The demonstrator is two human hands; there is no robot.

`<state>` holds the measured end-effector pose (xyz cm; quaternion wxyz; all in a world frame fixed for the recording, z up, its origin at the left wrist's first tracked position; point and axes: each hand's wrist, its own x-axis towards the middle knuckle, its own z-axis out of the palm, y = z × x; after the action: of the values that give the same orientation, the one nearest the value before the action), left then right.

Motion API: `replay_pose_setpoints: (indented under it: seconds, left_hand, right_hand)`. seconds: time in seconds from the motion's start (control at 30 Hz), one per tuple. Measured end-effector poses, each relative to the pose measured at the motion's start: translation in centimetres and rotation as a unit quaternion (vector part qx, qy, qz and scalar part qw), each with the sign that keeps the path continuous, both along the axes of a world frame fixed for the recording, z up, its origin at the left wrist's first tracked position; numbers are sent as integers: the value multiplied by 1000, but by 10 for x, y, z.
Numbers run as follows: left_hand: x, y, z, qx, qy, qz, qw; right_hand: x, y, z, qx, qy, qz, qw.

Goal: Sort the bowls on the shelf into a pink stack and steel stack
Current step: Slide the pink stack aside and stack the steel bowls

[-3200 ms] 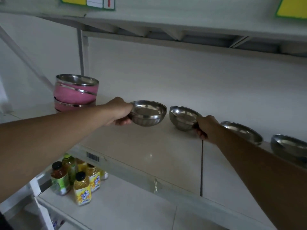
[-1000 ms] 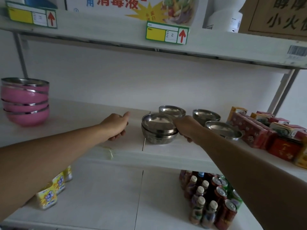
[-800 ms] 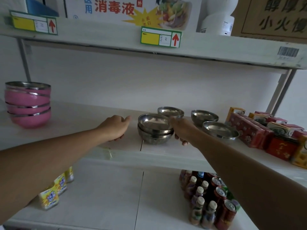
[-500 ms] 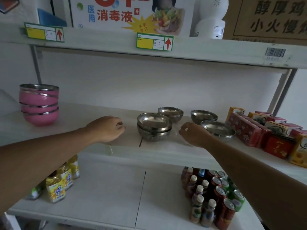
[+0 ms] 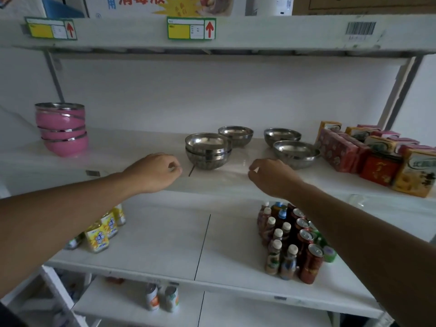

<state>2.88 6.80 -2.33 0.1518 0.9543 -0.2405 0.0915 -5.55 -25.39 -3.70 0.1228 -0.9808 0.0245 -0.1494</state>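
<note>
A pink stack of three bowls (image 5: 62, 129) stands at the left of the white shelf (image 5: 132, 159). Mid-shelf, a steel stack of two bowls (image 5: 207, 151) sits near the front. Three single steel bowls lie apart: one behind the stack (image 5: 236, 134), one at the back right (image 5: 282, 136), one wider bowl in front of it (image 5: 296, 153). My left hand (image 5: 154, 172) hovers just left of the steel stack, fingers curled, holding nothing. My right hand (image 5: 271, 175) hangs in front of the wide bowl, fingers loosely apart, empty.
Red and yellow cartons (image 5: 377, 156) fill the right end of the shelf. On the shelf below stand bottles and cans (image 5: 290, 241) at the right and yellow bottles (image 5: 101, 230) at the left. The upper shelf edge (image 5: 191, 28) carries price tags.
Both hands set steel bowls together into one stack, let go and drew back toward the shelf's front edge. The view pulled back and dropped.
</note>
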Motion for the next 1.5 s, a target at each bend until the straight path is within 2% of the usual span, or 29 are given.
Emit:
replay_pose_setpoints:
  seconds: [0.17,0.37,0.57,0.67,0.9,1.0,1.27,1.5]
  left_hand:
    - [-24,-19,-4,22,-1,-27,999]
    - [-50,-39,-17,-18,40,-74,996]
    - [-68,-67,-24,-51,53,-110,991]
    - [-73,-87,-17,-44,57,-122,990]
    - [-63,-143,5,-30,22,-107,994]
    - [-54,-164,13,-30,25,-93,995]
    - [-38,-196,22,-75,45,-29,996]
    - [-16,-214,65,-72,2,-46,996]
  right_hand:
    - [-48,-9,7,23,1,-37,999]
    - [-96,-32,21,69,3,-125,990]
    - [-110,-56,28,95,25,-183,978]
    - [-103,-72,30,123,25,-204,971]
    - [-58,-122,30,284,21,-213,934]
    - [-35,-145,27,320,26,-211,923]
    - [21,-174,25,350,45,-199,914]
    - [47,-172,23,359,53,-163,918]
